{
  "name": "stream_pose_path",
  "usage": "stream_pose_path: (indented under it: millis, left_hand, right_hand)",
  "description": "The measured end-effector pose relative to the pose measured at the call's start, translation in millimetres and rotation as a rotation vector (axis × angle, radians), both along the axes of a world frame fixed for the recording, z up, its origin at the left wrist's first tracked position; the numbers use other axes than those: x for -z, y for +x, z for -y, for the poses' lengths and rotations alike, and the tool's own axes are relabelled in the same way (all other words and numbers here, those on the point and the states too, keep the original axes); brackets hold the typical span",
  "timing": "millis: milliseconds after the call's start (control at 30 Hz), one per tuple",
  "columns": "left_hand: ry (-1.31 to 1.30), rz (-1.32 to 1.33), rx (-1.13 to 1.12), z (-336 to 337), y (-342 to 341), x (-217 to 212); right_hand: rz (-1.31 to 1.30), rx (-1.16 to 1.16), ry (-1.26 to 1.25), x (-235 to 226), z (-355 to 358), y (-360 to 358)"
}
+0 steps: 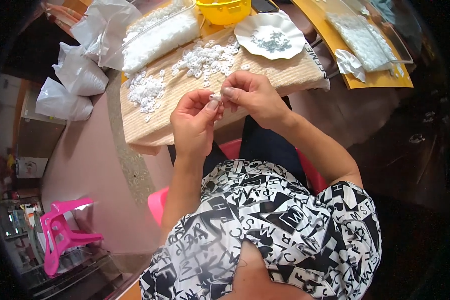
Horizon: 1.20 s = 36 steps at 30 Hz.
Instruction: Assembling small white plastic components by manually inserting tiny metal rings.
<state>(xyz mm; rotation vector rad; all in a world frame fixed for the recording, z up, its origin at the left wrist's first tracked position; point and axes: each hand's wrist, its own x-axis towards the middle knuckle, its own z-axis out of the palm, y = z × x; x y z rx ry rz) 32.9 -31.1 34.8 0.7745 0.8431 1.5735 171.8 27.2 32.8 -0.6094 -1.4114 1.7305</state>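
Note:
Over the near edge of the cloth-covered table, my left hand (192,122) pinches a small white plastic piece (215,97) between thumb and fingers. My right hand (255,97) meets it there, thumb and forefinger closed at the piece's right side; whatever they grip is too small to make out. Just beyond my hands lies a loose heap of small white plastic pieces (207,60) with holes, and a second heap (146,92) sits to its left. A white scalloped plate (245,31) at the far right of the cloth holds many tiny dark grey bits (272,42).
Behind the heaps stand a clear bin (160,44) full of white pieces and a yellow basin (225,12). Stuffed white bags (65,100) stand at the left, above a pink plastic stool (60,232). Another tray of white pieces (362,42) rests on a yellow table at right.

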Motion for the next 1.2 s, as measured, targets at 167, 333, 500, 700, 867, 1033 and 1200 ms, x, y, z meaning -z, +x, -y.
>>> stream_pose_path:
  millis: [167, 333, 500, 700, 867, 1033, 1200]
  left_hand:
    - [0.035, 0.013, 0.024, 6, 5, -9]
    - [0.001, -0.091, -0.061, 17, 15, -17]
    - [-0.052, -0.081, -0.05, 20, 22, -14]
    - [-0.027, 0.019, -0.006, 14, 15, -7]
    - [-0.003, -0.034, -0.016, 12, 13, -7]
    - [0.002, -0.171, -0.127, 22, 16, -4]
    - [-0.055, -0.218, -0.092, 19, 15, -3]
  right_hand:
    - [0.008, 0.08, 0.097, -12, 5, 4]
    - [0.2, 0.234, 0.352, -22, 23, 4]
    - [0.255, 0.297, 0.307, -18, 37, 5]
    - [0.254, 0.257, 0.234, -22, 35, 0]
    - [0.242, 0.263, 0.174, -26, 34, -1]
    - [0.249, 0.253, 0.21, -8, 28, 2]
    - [0.339, 0.289, 0.577, -10, 26, 6]
